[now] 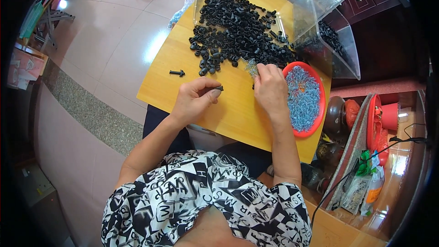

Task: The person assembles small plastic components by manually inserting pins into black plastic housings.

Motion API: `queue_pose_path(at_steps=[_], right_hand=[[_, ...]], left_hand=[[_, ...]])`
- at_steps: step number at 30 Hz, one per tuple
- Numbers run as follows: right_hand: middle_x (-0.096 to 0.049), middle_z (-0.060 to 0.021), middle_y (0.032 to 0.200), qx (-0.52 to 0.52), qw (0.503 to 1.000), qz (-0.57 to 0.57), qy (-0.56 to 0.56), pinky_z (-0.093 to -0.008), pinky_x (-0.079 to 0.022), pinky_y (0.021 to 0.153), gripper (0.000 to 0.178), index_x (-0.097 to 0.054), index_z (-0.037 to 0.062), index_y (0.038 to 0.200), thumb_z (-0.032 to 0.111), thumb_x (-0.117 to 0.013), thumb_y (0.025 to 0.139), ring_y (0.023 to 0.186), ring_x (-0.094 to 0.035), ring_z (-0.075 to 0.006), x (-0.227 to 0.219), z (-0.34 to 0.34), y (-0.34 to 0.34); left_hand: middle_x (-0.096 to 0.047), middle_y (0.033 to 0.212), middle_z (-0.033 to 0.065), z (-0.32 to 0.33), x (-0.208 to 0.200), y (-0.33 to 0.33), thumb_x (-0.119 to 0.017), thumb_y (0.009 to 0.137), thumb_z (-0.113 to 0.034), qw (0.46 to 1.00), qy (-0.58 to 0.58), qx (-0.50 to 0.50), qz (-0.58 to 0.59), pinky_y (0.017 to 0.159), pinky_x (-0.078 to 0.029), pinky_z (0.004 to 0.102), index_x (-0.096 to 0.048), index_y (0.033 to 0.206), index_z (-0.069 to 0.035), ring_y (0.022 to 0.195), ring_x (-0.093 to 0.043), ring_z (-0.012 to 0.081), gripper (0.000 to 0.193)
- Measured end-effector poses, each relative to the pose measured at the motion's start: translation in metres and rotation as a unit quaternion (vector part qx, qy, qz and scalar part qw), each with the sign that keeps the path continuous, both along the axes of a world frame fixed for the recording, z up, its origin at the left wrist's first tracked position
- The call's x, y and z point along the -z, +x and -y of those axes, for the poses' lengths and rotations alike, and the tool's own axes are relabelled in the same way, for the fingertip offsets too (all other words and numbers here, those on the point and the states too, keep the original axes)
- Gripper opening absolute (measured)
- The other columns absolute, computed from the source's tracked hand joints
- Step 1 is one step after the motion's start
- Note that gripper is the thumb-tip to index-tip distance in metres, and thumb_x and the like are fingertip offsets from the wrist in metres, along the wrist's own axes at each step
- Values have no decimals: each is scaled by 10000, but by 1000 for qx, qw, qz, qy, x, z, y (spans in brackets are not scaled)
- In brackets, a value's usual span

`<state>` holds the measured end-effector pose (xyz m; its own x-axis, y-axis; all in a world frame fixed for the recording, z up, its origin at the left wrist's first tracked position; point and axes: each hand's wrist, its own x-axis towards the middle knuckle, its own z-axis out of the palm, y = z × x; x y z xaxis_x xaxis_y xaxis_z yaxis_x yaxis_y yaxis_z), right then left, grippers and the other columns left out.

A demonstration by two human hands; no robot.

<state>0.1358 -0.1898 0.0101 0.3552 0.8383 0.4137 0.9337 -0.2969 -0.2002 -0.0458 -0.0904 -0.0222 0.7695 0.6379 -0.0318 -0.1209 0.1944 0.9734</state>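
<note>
My left hand [194, 100] pinches a small black plastic part [219, 88] between thumb and fingers, just above the table's near side. My right hand [270, 87] is closed, its fingertips at a small heap of tiny silvery metal pieces [250, 67]; whatever is in the fingers is hidden. Right beside that hand lies a red oval tray [323, 103] filled with many more such pieces, which look like small screws. Beyond both hands spreads a large pile of black plastic parts [238, 27]. One longer black piece [177, 72] lies alone to the left.
The yellow wooden table [157, 80] carries all this. A clear plastic bin [350, 52] with black parts stands at the far right. Beside the table's right edge are dark jars [336, 114] and a shelf with a red bucket [390, 115]. A black cable [350, 171] hangs there.
</note>
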Motion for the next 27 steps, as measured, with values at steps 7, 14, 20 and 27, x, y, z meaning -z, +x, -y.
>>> queue_pose_path(at_steps=[7, 14, 20, 27], right_hand=[[-533, -127, 773, -80, 997, -20, -4, -372, -439, 684, 144, -556, 16, 816, -23, -556, 678, 786, -520, -306, 15, -8, -3], [-559, -152, 874, -71, 996, -59, -2, -362, -453, 727, 251, -577, 1, 940, -46, -575, 694, 822, -547, -322, 8, -13, 1], [-558, -155, 872, -156, 984, -79, 43, -345, -467, 674, 224, -590, -4, 927, -43, -568, 707, 785, -562, -306, 17, -22, -2], [-566, -156, 869, -92, 982, -164, 13, -325, -473, 626, 224, -585, -21, 906, -22, -616, 684, 719, -574, -289, 8, 1, 0]], left_hand=[[-591, 760, 29, 0, 8, 4, -591, 799, -39, 1000, 1, -4, 6, 589, -451, 198, -581, 939, 48, 642, -544, 67, 165], [-595, 762, 26, -2, 10, 6, -592, 801, -49, 1000, 6, -3, -17, 585, -452, 199, -581, 944, 44, 648, -547, 68, 171], [-597, 786, 27, -2, 11, 6, -592, 816, -56, 1000, 16, 3, -26, 598, -462, 190, -574, 968, 22, 663, -553, 64, 172], [-595, 754, 31, -2, 11, 6, -585, 810, -61, 999, 1, -7, -32, 585, -453, 199, -577, 952, 42, 650, -550, 68, 175]])
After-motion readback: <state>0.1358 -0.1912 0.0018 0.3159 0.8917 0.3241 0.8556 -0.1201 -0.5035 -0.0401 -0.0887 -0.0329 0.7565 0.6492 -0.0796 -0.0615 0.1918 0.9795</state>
